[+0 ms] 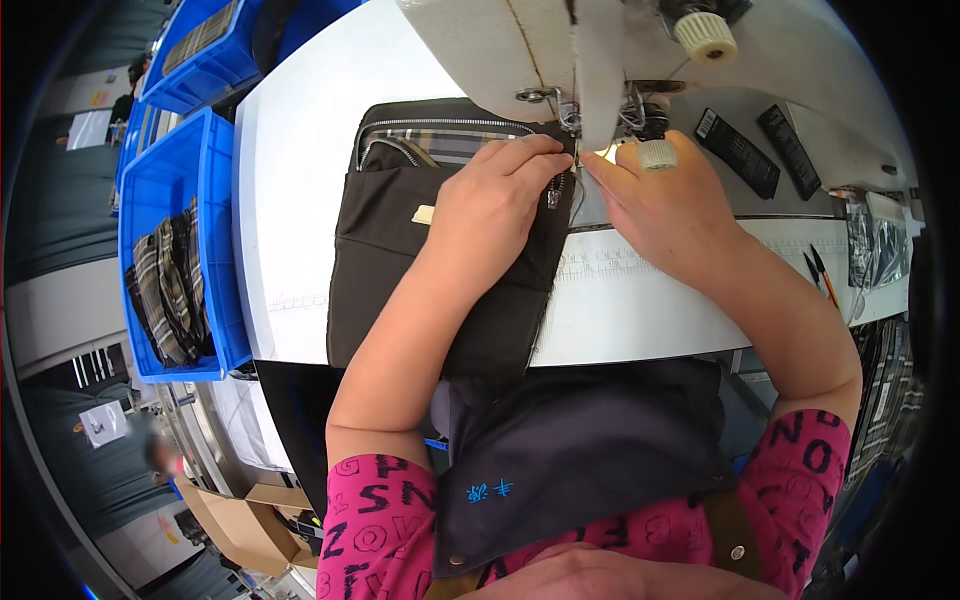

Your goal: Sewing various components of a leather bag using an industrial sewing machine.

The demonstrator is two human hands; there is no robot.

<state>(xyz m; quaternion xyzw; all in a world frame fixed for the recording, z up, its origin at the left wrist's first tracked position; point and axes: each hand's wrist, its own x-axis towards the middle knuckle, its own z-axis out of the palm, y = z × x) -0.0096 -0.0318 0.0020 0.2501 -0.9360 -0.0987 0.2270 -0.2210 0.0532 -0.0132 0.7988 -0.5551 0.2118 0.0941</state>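
A dark brown fabric panel (375,260) lies on the sewing machine's white table, its lower end hanging past the front edge. Along its top run a silver zipper (440,123) and a strip of plaid lining (455,147). My left hand (490,200) lies flat on the panel, fingers stretched toward the presser foot (578,150); its thumb is hidden. On the other side of the needle, my right hand (670,205) is closed, its fingertips close to the panel's right edge. What they pinch, if anything, is hidden. A zipper pull (554,197) shows beside my left fingers.
The sewing machine head (490,50) overhangs both hands. Two dark packets (738,152) lie to the right, with pen-like tools (823,275) nearer me. At the left, a blue bin (228,250) holds folded plaid fabric pieces (170,290). A cardboard box (235,520) stands below.
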